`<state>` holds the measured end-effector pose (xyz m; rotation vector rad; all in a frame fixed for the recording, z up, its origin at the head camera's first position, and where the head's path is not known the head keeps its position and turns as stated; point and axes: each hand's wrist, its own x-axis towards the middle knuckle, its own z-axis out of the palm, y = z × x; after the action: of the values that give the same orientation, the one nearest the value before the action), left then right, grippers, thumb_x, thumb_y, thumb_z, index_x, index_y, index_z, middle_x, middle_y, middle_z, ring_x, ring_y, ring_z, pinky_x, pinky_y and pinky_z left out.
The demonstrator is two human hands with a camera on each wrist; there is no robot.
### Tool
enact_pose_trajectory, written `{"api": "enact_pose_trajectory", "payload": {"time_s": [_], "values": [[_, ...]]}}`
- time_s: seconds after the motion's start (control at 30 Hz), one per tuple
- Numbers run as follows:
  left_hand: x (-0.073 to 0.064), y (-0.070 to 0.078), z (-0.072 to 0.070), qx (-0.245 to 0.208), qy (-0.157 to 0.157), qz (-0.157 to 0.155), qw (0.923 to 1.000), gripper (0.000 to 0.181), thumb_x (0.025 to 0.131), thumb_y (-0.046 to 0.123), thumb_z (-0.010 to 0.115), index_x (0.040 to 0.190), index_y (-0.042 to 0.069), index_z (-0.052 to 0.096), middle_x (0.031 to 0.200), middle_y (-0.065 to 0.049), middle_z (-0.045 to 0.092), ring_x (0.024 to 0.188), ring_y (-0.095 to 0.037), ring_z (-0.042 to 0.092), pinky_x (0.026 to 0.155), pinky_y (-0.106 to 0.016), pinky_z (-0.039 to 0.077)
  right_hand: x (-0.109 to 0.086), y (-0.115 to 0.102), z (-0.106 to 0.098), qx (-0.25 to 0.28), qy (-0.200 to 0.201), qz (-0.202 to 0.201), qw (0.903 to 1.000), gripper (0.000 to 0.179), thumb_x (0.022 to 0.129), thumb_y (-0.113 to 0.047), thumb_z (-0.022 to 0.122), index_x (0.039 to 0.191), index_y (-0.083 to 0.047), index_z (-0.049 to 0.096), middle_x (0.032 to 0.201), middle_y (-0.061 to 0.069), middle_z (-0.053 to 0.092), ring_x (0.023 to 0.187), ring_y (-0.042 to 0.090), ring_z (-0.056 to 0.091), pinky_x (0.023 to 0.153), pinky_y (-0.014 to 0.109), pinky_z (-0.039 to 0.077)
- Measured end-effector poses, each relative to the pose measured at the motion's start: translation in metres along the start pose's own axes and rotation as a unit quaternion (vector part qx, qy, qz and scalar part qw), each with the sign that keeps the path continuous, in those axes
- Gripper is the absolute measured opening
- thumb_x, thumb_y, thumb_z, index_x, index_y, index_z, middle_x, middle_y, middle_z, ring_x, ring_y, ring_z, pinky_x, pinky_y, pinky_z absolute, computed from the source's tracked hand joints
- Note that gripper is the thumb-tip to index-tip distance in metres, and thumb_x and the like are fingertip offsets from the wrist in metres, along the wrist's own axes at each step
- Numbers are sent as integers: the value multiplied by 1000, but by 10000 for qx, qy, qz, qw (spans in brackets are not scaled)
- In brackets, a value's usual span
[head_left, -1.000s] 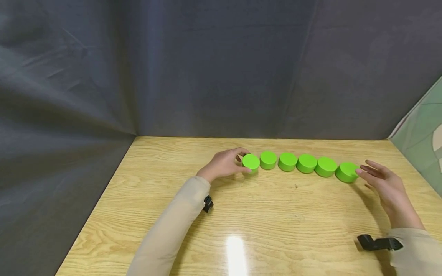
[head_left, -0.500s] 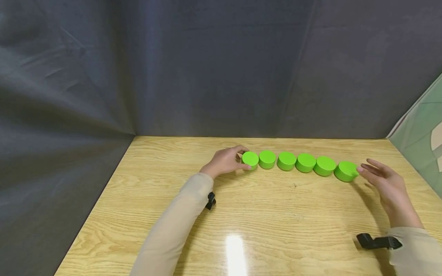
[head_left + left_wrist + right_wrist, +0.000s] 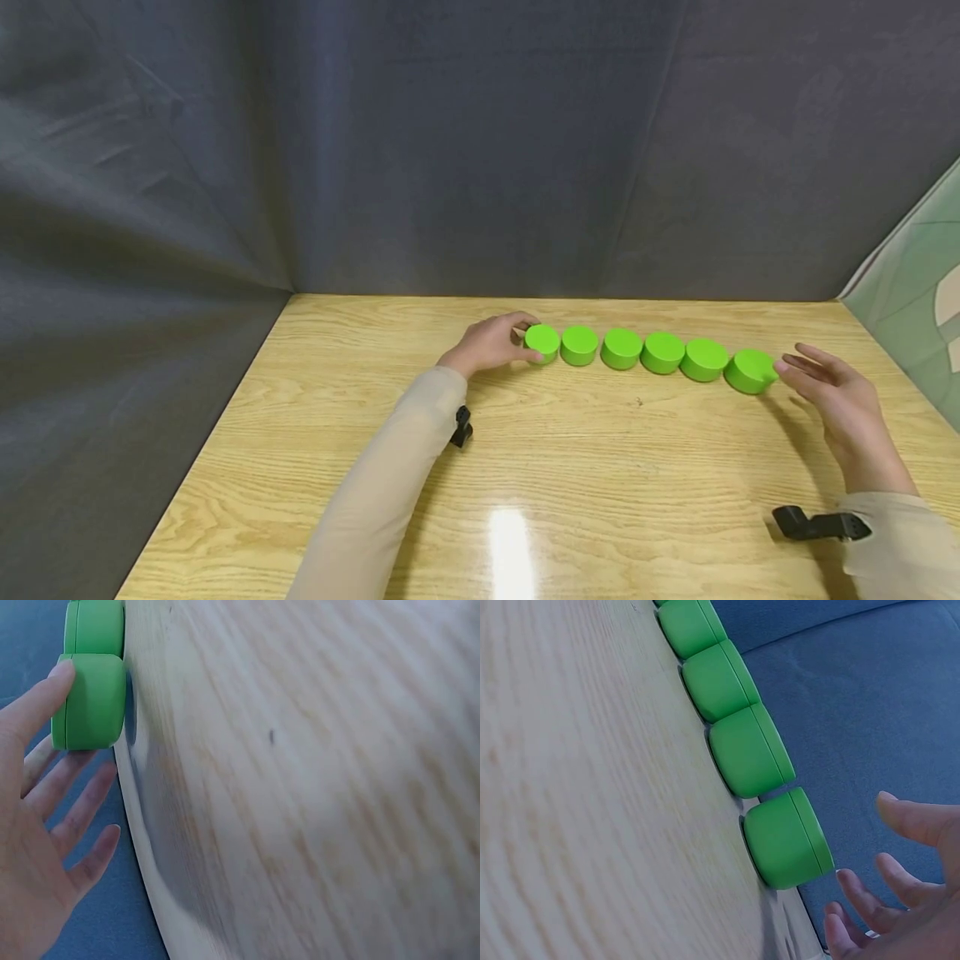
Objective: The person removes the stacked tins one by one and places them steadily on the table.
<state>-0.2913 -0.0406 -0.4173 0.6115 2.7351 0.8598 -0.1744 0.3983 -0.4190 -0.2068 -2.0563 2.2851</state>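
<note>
Several green round lidded boxes form a slightly curved row across the far part of the table. My left hand (image 3: 495, 342) holds the leftmost green round box (image 3: 542, 343) between thumb and fingers. In the left wrist view the thumb lies against the side of this box (image 3: 94, 701), with the fingers partly behind it. At the row's other end, my right hand (image 3: 843, 408) hovers beside the rightmost box (image 3: 750, 372), fingers loosely spread and holding nothing. The right wrist view shows a gap between those fingers and the nearest box (image 3: 786, 840).
The wooden table (image 3: 570, 467) ends at a dark grey cloth (image 3: 480, 167) along its back and left. A green patterned cloth (image 3: 915, 283) hangs at the right. Black wrist cameras, such as the right one (image 3: 821, 525), sit at both sleeves.
My left hand and the leftmost box have shifted slightly away from me and left. The right hand stays nearly still beside the rightmost box.
</note>
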Motion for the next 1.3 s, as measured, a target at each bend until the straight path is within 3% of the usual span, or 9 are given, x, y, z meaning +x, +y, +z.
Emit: {"api": "enact_pose_trajectory", "payload": {"time_s": [0.33,0.57,0.73,1.1,1.3], "values": [[4,-1,-1,-118,-188,-2,9998,63,83,49,77,140,30,55,132,6,60,110,-11,60,101,-48,41,-5,-4,2,126,107,38,9999,35,95,-5,66,120,-27,54,99,-21,68,87,-8,62,72,9,49],[2,-6,-4,-178,-204,49,9996,63,84,46,78,140,28,55,130,4,61,109,-12,61,100,-50,41,-5,-7,7,600,390,-161,9973,34,93,-2,67,116,-24,58,99,-16,70,87,-5,65,71,10,50],[-1,-10,-6,-203,-183,-4,9996,66,84,46,78,142,26,54,131,3,61,112,-13,60,101,-48,41,-2,-10,10,633,458,-237,9967,35,92,-1,69,117,-23,59,100,-16,71,87,-5,65,72,9,49],[-11,-14,-12,-480,-104,-78,9988,69,88,46,74,147,25,47,139,2,56,116,-15,59,103,-52,40,1,-24,25,863,146,-639,9941,31,93,3,65,113,-21,67,101,-11,73,88,-1,67,72,12,52],[-21,-11,-16,-485,94,-18,9988,63,93,44,68,148,22,48,142,5,54,118,-16,57,99,-51,43,-2,-35,40,348,-49,-738,9967,28,96,-2,64,116,-20,63,102,-13,72,90,-3,67,73,10,50]]}}
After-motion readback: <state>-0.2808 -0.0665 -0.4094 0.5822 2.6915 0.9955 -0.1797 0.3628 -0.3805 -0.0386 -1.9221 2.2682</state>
